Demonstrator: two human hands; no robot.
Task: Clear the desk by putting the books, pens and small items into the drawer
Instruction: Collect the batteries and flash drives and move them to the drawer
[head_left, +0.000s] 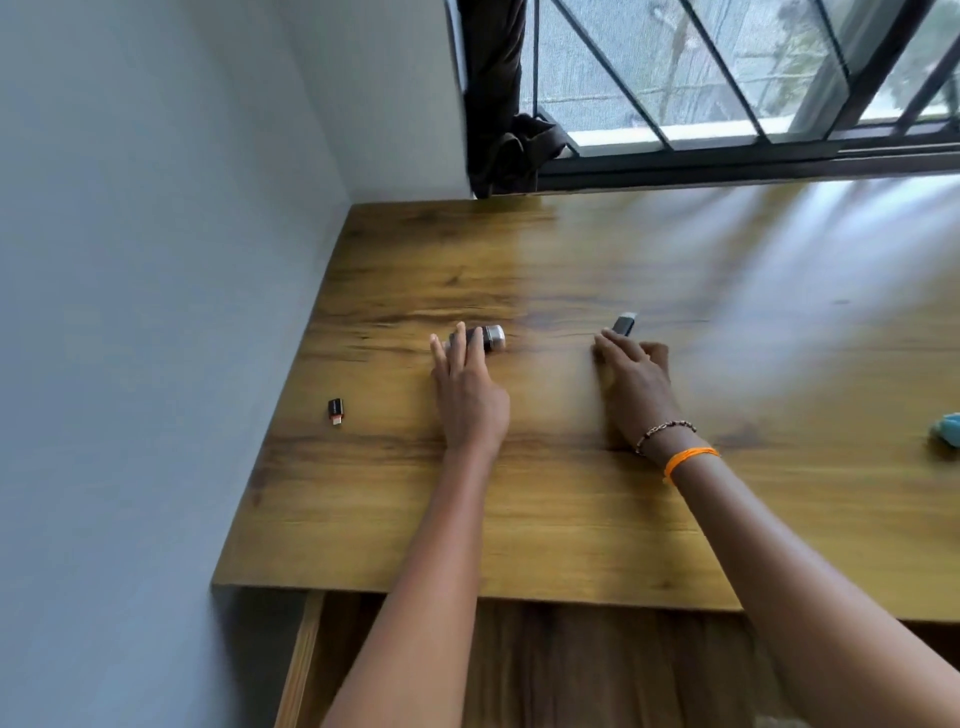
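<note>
A room in a home, by the look of it: a wood-grain counter (571, 493) pushed into the corner of plain pale walls (130, 260), its far edge under a barred window (727, 78) (dark curtain (493, 93) bunched at the window's left side).

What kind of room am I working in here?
Probably a home study or bedroom corner: a wooden desk pushed against a plain wall, under a barred window with a dark curtain bunched at its side.
</note>
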